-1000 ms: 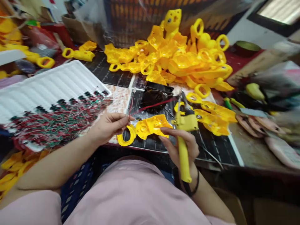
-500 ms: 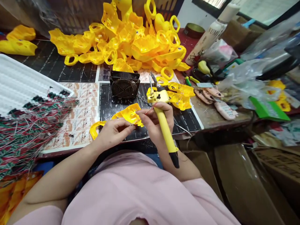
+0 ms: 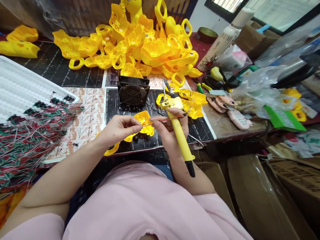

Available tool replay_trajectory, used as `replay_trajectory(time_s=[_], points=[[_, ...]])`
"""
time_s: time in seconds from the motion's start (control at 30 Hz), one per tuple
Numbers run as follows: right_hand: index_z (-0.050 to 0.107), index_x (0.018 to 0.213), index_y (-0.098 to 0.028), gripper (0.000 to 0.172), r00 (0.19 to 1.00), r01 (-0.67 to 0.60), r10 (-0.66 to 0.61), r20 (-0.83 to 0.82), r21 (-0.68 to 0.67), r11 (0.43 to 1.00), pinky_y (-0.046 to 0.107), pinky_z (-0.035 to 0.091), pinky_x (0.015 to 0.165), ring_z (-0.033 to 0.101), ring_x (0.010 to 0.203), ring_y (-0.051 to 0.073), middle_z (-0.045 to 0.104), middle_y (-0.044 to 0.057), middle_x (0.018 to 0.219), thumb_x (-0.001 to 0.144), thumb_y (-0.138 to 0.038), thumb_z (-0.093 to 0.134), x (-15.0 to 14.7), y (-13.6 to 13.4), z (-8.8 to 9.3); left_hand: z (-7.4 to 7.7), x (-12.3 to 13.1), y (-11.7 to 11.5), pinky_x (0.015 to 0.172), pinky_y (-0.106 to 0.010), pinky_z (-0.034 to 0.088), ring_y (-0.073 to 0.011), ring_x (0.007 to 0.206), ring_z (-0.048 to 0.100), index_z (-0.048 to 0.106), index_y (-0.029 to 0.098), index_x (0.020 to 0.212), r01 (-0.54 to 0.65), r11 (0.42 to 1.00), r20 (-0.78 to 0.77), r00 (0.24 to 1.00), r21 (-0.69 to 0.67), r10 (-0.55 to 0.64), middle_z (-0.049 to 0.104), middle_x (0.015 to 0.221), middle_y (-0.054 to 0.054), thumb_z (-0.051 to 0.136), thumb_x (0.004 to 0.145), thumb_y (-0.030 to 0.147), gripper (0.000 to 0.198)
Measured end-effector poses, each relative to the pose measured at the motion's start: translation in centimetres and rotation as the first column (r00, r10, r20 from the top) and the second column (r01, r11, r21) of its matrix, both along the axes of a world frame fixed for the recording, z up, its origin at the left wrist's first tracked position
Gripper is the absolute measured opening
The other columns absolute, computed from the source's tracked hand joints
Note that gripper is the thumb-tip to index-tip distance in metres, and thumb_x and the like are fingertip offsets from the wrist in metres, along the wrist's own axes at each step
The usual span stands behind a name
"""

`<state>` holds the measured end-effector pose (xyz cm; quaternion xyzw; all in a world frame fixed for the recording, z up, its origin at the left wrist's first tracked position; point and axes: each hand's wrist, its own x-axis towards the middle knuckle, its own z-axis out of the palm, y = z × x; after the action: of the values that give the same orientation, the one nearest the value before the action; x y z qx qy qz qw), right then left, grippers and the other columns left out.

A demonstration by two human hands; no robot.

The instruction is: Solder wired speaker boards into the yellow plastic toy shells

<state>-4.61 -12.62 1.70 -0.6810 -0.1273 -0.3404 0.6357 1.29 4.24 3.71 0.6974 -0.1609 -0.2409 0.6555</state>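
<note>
My left hand is closed, with thumb and fingertips pinching the end of thin red wires above the mat. Across from it, my right hand pinches the same wires between thumb and finger. It also keeps a yellow soldering iron in its grip, tip pointing away from me and black end toward my forearm. Some wire runs over the right fingers beside the iron's body. Under the hands lies a yellow plastic shell half with a loop-shaped end near my left wrist, partly hidden by the hand.
A small black fan stands just beyond the hands. Behind it is a heap of yellow shell parts. At left, a white tray sits by a bundle of red, white and green wires. Pink shell pieces lie at right.
The wires between my hands are now drawn straighter. My left hand has risen slightly, and the soldering iron has shifted right with my right hand. The shell's loop end sits lower and further right.
</note>
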Motion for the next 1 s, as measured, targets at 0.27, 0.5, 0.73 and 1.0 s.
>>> replay_trajectory(time_s=[0.27,0.5,0.73,1.0], points=[[0.045,0.121,-0.030,0.039,0.995,0.005,-0.002,0.097,-0.039,0.999,0.030,0.067,0.079,0.077,0.083,0.016,0.073,-0.004,0.096,0.092,-0.017,0.068,-0.6,0.3,-1.1,-0.4,0.1,0.2,0.048,-0.017,0.036,-0.0054,0.049,0.046,0.073,0.016,0.069,-0.167,0.982,-0.020,0.986,-0.089,0.166,0.060,0.057,0.002,0.090,0.059,0.051,0.041],[0.045,0.118,-0.029,0.034,0.997,0.058,-0.054,0.059,-0.062,0.996,0.027,0.068,0.074,0.077,0.081,0.016,0.074,-0.003,0.093,0.093,-0.023,0.068,-0.2,0.0,-1.3,-0.1,-0.2,-0.1,0.060,-0.023,0.048,-0.0131,0.064,0.062,0.079,0.017,0.077,-0.092,0.993,-0.116,0.990,-0.079,0.083,0.073,0.071,-0.005,0.092,0.053,0.053,0.046],[0.047,0.123,-0.028,0.039,0.993,0.057,-0.044,0.113,-0.116,0.992,0.028,0.067,0.081,0.077,0.084,0.015,0.075,-0.003,0.094,0.092,-0.014,0.067,-0.9,-0.1,-1.4,0.0,0.1,-0.3,0.070,-0.024,0.052,-0.0129,0.071,0.065,0.074,0.017,0.066,-0.253,0.953,-0.099,0.966,-0.166,0.239,0.073,0.074,-0.003,0.095,0.049,0.051,0.044],[0.050,0.127,-0.027,0.047,0.977,0.042,0.044,0.210,-0.386,0.922,0.031,0.066,0.088,0.076,0.095,0.016,0.077,0.002,0.106,0.089,-0.007,0.068,-1.7,0.3,-1.3,2.2,0.2,-0.7,0.089,-0.030,0.056,-0.0109,0.079,0.067,0.064,0.018,0.075,-0.338,0.879,-0.405,0.895,-0.337,0.188,0.067,0.076,0.003,0.083,0.076,0.032,0.023]])
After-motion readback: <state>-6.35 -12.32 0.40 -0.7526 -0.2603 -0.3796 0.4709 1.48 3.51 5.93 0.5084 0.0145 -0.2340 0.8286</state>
